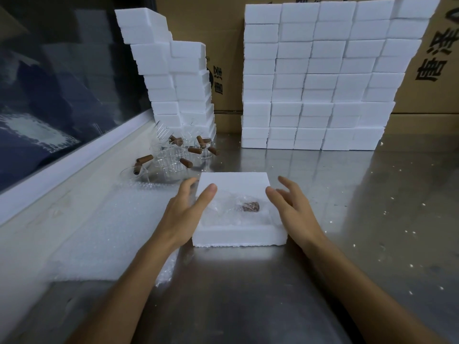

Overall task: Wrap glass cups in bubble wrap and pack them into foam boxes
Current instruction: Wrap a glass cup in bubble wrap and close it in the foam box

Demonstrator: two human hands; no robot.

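An open white foam box (238,235) sits on the steel table in front of me. Inside it lies a glass cup wrapped in bubble wrap (233,209), its brown handle (250,206) showing through the wrap. My left hand (188,207) rests against the box's left side with fingers spread, the thumb over the rim. My right hand (290,207) hovers at the box's right side, fingers apart, holding nothing. Several unwrapped glass cups with brown handles (173,155) stand at the back left. A sheet of bubble wrap (104,232) lies flat to the left of the box.
Stacks of white foam boxes stand at the back: a leaning pile (178,78) on the left and a wide wall (323,78) on the right, with cardboard cartons (427,70) behind. A window (49,83) with a white ledge runs along the left. Foam crumbs dot the table.
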